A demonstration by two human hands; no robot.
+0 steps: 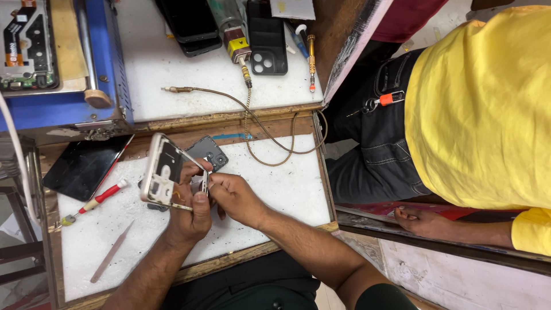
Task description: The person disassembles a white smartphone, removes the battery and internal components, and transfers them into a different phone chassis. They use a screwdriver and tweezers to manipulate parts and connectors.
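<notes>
A white rectangular phone frame with its back opened (166, 171) was held tilted above the white work mat (287, 189), clamped in the left hand (192, 215) so its edge was presented to the right hand (232, 195), whose fingers were pinched narrowly there, while a yellow-labelled tool (235, 43) lay beyond.

The phone frame (166, 172) stands tilted above the bench (287, 183), between the left hand (192, 215) and right hand (232, 198); a back cover (208, 152) lies just behind it; a screwdriver (94, 202) and a spudger (112, 252) lie to its left; a cable (270, 138) loops behind.
</notes>
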